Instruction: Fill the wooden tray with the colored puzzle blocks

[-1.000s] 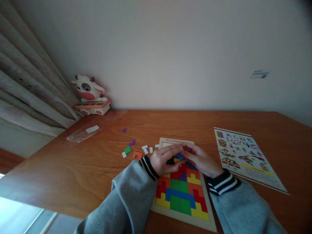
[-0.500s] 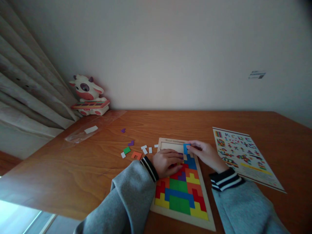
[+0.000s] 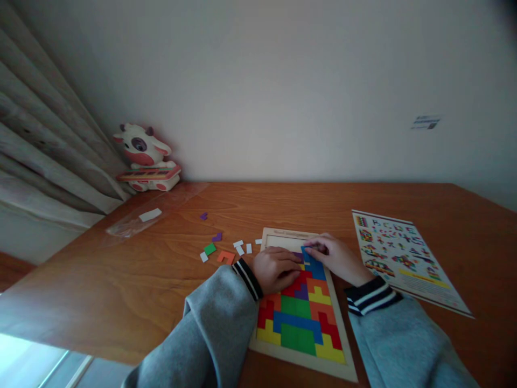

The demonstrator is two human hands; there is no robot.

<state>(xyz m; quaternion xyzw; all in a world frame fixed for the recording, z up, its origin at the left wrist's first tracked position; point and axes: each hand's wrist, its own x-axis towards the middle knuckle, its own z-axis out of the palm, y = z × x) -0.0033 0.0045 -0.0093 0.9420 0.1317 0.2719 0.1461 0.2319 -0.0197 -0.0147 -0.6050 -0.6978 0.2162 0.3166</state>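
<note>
A wooden puzzle tray (image 3: 342, 339) lies on the brown table in front of me, mostly filled with coloured block pieces. My left hand (image 3: 275, 269) rests on the tray's upper left part with its fingers curled down over the pieces there. My right hand (image 3: 336, 257) presses its fingertips on a blue piece (image 3: 313, 263) near the tray's top. A purple piece (image 3: 298, 256) shows between the two hands. The top strip of the tray is bare wood.
Loose pieces lie left of the tray: an orange one (image 3: 226, 257), a green one (image 3: 209, 249), purple ones (image 3: 217, 237) and several white ones (image 3: 239, 247). A printed pattern sheet (image 3: 399, 257) lies to the right. A toy cow (image 3: 145, 157) and a plastic bag (image 3: 133, 222) sit at the back left.
My right hand carried the blue piece from between both hands up to the tray's top right, then slid it down and left into the filled area. My left hand settled flat on the tray.
</note>
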